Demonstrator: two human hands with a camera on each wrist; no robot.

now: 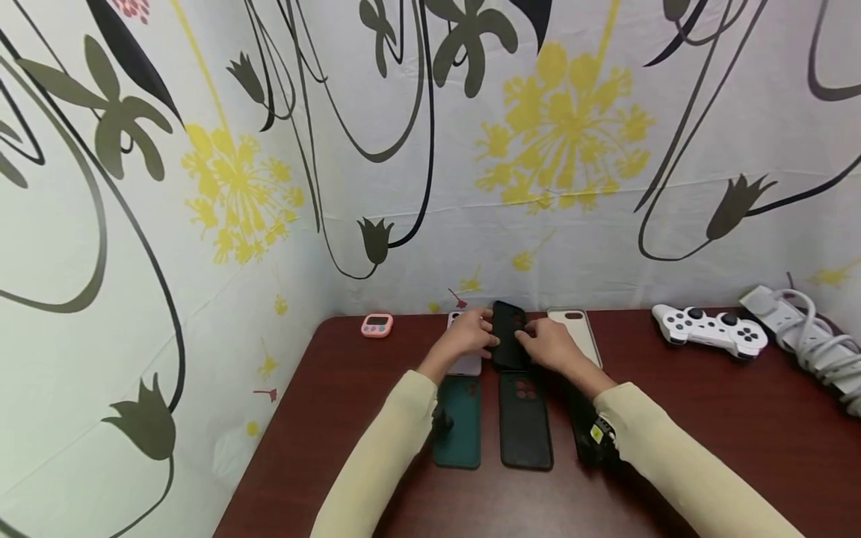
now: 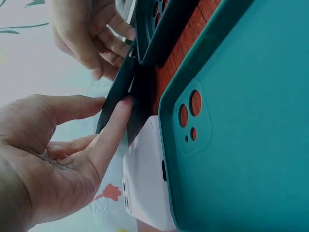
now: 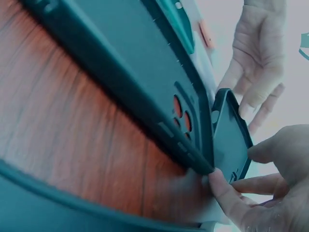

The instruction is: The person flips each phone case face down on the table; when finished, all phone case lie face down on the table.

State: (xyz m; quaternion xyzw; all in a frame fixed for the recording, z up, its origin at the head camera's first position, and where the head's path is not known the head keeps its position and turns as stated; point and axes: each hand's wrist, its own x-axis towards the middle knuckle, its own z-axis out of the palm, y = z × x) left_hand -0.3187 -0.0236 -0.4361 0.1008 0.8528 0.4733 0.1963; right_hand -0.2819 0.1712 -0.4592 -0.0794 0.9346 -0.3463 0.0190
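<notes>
At the far side of the table, a black phone case (image 1: pixel 508 336) is tilted up off the surface between both hands. My left hand (image 1: pixel 468 334) pinches its left edge between thumb and finger, seen side-on in the left wrist view. My right hand (image 1: pixel 548 344) holds the opposite edge with thumb and fingers. Nearer lie a second black phone case (image 1: pixel 525 430), with camera holes, and a teal phone case (image 2: pixel 246 111). A pale lilac phone case (image 2: pixel 147 174) is partly hidden beside my left hand. Behind my right hand lies a whitish phone case (image 1: pixel 584 335).
A pink timer (image 1: pixel 377 325) sits at the far left corner. Toward the right are a white game controller (image 1: pixel 709 330) and a white power strip (image 1: pixel 817 336) with its bundled cord. Patterned cloth (image 1: pixel 430 164) hangs behind the table. Another dark case edge (image 3: pixel 72 203) shows low in the right wrist view.
</notes>
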